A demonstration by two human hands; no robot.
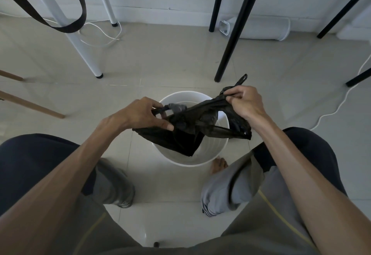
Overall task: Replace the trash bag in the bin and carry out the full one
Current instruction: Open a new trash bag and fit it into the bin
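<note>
Gripping black bag [190,126] (over bin [218,154])

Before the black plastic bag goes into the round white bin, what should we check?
1. Both hands hold the black plastic bag: left hand and right hand each pinch it. Ok.
2. Bag above the round white bin: ok.
3. Bag mouth opened wide: not ok, still bunched.
4. Bin empty inside: cannot tell, bag hides part.
5. Bin standing upright on the floor: ok.
</note>
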